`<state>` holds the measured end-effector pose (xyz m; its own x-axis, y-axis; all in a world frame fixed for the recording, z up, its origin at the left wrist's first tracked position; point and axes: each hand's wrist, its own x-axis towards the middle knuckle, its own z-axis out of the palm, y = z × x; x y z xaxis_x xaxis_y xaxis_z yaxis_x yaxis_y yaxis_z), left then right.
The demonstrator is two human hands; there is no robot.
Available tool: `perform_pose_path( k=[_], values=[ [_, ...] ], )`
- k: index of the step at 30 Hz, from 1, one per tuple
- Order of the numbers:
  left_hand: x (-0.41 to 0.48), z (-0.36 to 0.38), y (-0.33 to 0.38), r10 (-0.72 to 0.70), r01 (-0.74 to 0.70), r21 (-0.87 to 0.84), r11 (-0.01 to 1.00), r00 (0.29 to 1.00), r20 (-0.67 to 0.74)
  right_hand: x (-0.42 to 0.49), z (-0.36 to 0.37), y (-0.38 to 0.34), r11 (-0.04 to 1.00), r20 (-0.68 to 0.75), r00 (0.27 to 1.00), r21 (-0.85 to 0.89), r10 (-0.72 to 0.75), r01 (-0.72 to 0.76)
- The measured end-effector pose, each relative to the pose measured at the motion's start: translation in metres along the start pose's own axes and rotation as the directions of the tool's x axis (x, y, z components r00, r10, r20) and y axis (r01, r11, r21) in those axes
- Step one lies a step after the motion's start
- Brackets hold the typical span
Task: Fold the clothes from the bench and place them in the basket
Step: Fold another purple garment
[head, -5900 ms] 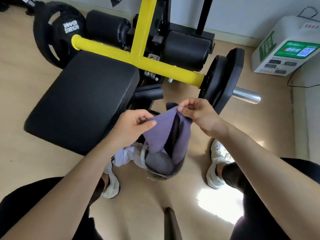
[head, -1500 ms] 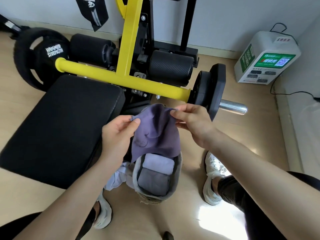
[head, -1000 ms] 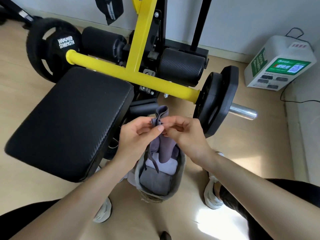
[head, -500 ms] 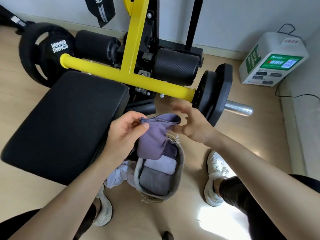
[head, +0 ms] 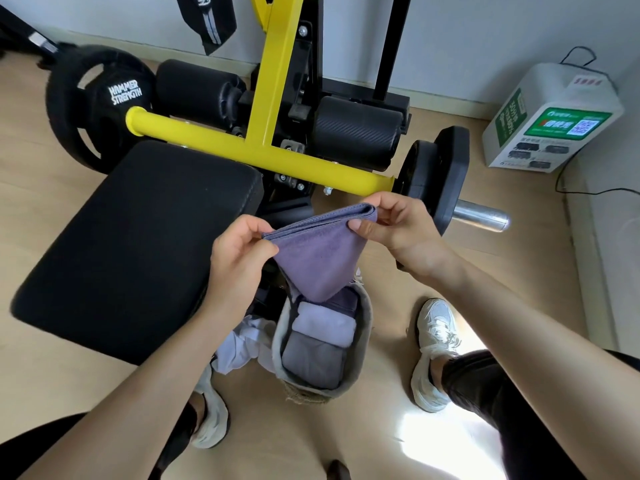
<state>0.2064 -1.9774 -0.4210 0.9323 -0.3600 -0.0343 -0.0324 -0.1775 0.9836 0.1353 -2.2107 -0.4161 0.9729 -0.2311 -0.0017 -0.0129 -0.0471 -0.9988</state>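
Note:
A folded purple cloth [head: 317, 259] hangs in the air above the grey basket [head: 363, 344]. My left hand [head: 239, 252] pinches its left corner and my right hand [head: 391, 223] pinches its right corner, so the folded edge is stretched between them. The cloth's lower tip dips just above the basket's far end. Inside the basket lie folded pieces: a pale lilac one [head: 323, 327] and a grey one [head: 313, 358]. The black padded bench [head: 138, 244] to the left has nothing on it.
A crumpled white garment [head: 239, 348] lies on the floor between bench and basket. Yellow machine frame [head: 249, 157], black rollers and weight plates [head: 436, 174] stand behind. A white box [head: 550, 116] sits at right. My shoes [head: 433, 344] flank the basket.
My right hand, open half a second ago, has taken hold of the cloth's right corner again. The cloth is now folded smaller and stretched flat between both hands.

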Motion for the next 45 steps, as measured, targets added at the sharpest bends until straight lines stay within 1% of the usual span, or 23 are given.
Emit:
perform_pose_path(
  k=[2, 4, 7, 9, 10, 12, 16, 20, 23, 25, 28, 30, 34, 39, 42, 45],
  values=[
    [0.000, -0.001, 0.002, 0.021, -0.021, 0.001, 1.000, 0.998, 0.056, -0.001, 0.002, -0.001, 1.000, 0.027, 0.999, -0.005, -0.021, 0.022],
    [0.000, -0.002, 0.002, 0.071, -0.078, 0.045, 0.996, 0.987, 0.147, -0.003, 0.006, 0.000, 0.999, 0.065, 0.997, -0.024, -0.040, 0.041],
    [0.000, 0.001, 0.000, 0.115, -0.172, 0.209, 0.963, 0.959, 0.260, -0.004, 0.014, 0.000, 0.995, 0.150, 0.987, -0.065, -0.064, 0.074],
    [0.000, 0.005, -0.002, 0.159, -0.260, 0.341, 0.903, 0.942, 0.296, -0.006, 0.018, 0.000, 0.993, 0.211, 0.976, -0.084, -0.061, 0.080],
    [0.000, 0.007, -0.004, 0.186, -0.306, 0.379, 0.873, 0.928, 0.322, -0.006, 0.020, 0.000, 0.993, 0.229, 0.972, -0.093, -0.053, 0.076],
    [0.001, 0.011, -0.007, 0.211, -0.355, 0.394, 0.848, 0.908, 0.362, -0.008, 0.022, 0.002, 0.994, 0.248, 0.968, -0.097, -0.034, 0.060],
    [0.001, 0.010, -0.006, 0.192, -0.315, 0.361, 0.878, 0.922, 0.336, -0.007, 0.019, 0.004, 0.998, 0.261, 0.964, -0.065, 0.038, -0.022],
    [0.002, 0.008, 0.004, 0.205, -0.301, 0.280, 0.912, 0.924, 0.324, -0.006, 0.014, 0.014, 0.985, 0.330, 0.933, -0.138, 0.144, -0.104],
    [0.004, 0.005, 0.013, 0.218, -0.279, 0.173, 0.945, 0.928, 0.302, -0.009, 0.017, 0.022, 0.975, 0.350, 0.916, -0.165, 0.199, -0.149],
    [0.005, 0.001, 0.017, 0.227, -0.268, 0.128, 0.955, 0.936, 0.268, -0.011, 0.020, 0.028, 0.970, 0.332, 0.919, -0.186, 0.213, -0.158],
    [0.010, -0.007, 0.018, 0.199, -0.208, 0.038, 0.977, 0.966, 0.163, -0.009, 0.020, 0.038, 0.955, 0.282, 0.929, -0.239, 0.240, -0.174],
    [0.013, -0.013, 0.018, 0.178, -0.179, 0.013, 0.984, 0.980, 0.087, -0.006, 0.016, 0.045, 0.929, 0.249, 0.931, -0.323, 0.267, -0.181],
    [0.020, -0.026, 0.016, 0.139, -0.138, 0.024, 0.990, 0.990, -0.031, -0.002, 0.001, 0.053, 0.853, 0.178, 0.930, -0.480, 0.322, -0.204],
    [0.022, -0.028, 0.005, 0.120, -0.106, 0.127, 0.986, 0.987, -0.111, -0.001, -0.017, 0.050, 0.764, 0.085, 0.935, -0.604, 0.346, -0.227],
    [0.023, -0.031, 0.000, 0.119, -0.090, 0.149, 0.985, 0.974, -0.194, -0.002, -0.031, 0.047, 0.741, 0.095, 0.927, -0.632, 0.364, -0.226],
    [0.028, -0.038, -0.002, 0.088, -0.060, 0.114, 0.992, 0.960, -0.265, -0.005, -0.041, 0.050, 0.732, 0.105, 0.917, -0.641, 0.384, -0.233]
  ],
)
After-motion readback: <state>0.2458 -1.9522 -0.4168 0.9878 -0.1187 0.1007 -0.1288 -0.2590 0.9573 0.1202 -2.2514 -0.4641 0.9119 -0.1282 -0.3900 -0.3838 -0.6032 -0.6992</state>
